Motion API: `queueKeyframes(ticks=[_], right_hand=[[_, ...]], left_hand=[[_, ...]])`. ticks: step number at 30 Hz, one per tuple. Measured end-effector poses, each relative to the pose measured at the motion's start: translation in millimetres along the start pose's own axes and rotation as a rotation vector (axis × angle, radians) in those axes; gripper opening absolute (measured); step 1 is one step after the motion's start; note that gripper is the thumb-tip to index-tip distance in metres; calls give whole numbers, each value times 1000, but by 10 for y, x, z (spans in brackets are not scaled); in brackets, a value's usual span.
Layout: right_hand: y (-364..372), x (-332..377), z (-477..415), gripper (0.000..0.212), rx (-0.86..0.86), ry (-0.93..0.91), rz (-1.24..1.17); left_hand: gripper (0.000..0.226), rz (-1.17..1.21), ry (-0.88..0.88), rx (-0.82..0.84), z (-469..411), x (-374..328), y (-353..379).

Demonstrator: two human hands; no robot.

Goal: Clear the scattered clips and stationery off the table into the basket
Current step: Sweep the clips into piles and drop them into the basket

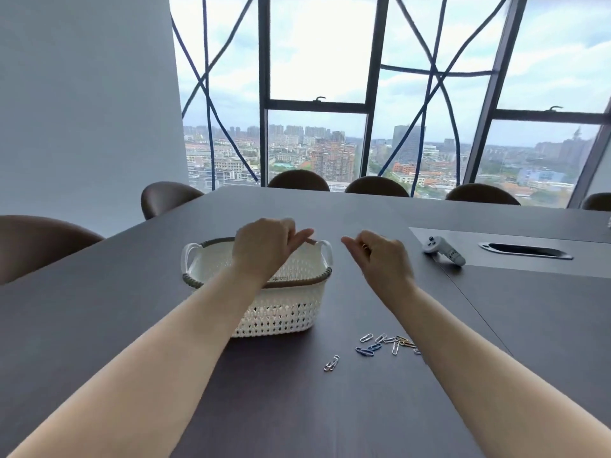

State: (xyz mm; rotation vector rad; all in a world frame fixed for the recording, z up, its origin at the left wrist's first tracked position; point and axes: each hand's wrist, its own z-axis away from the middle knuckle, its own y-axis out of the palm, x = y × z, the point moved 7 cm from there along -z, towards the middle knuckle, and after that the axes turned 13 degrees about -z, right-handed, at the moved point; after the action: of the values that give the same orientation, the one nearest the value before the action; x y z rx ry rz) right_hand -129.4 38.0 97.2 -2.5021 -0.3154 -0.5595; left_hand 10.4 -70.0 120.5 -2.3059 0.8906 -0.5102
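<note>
A white woven basket (281, 314) with a dark rim stands on the dark table (132, 325) in front of me. My left hand (264, 247) hovers over the basket's far right corner with its fingers curled, and I see nothing in it. My right hand (380, 256) is just right of the basket, above the table, its fingers curled round a small gold glint that looks like a paper clip. Several coloured paper clips (386, 343) lie scattered near the basket's right front corner, partly under my right forearm. A silver pair of clips (331, 362) lies apart, nearer to me.
A white handheld controller (443, 251) lies at the right on a grey inset panel, beside a cable slot (525, 252). Brown chairs (165, 196) line the left and far edges of the table. A big window is behind them.
</note>
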Motion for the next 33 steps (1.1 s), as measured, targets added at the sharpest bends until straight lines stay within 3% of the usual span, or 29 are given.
queueKeyframes(ticks=[4, 7, 11, 18, 21, 24, 26, 30, 33], right_hand=[[247, 206, -98, 40, 17, -9, -85], [392, 259, -131, 40, 42, -15, -90], [522, 268, -181, 39, 70, -19, -108], [790, 366, -254, 37, 186, -31, -129], [867, 327, -255, 38, 212, -15, -149], [925, 319, -281, 36, 235, 13, -251], [1014, 321, -322, 23, 287, 38, -262], [1248, 229, -272, 26, 502, 154, -104], [1222, 212, -244, 22, 482, 163, -74]], left_hand=[[38, 98, 61, 423, 43, 340, 435], [41, 223, 112, 537, 149, 411, 587], [59, 209, 130, 505, 172, 515, 620], [35, 44, 138, 351, 179, 605, 462], [30, 91, 109, 326, 213, 682, 403], [39, 175, 81, 252, 313, 820, 381], [51, 153, 78, 216, 453, 845, 364], [45, 220, -26, 185, 701, 874, 381], [43, 203, -72, 118, 740, 851, 394]])
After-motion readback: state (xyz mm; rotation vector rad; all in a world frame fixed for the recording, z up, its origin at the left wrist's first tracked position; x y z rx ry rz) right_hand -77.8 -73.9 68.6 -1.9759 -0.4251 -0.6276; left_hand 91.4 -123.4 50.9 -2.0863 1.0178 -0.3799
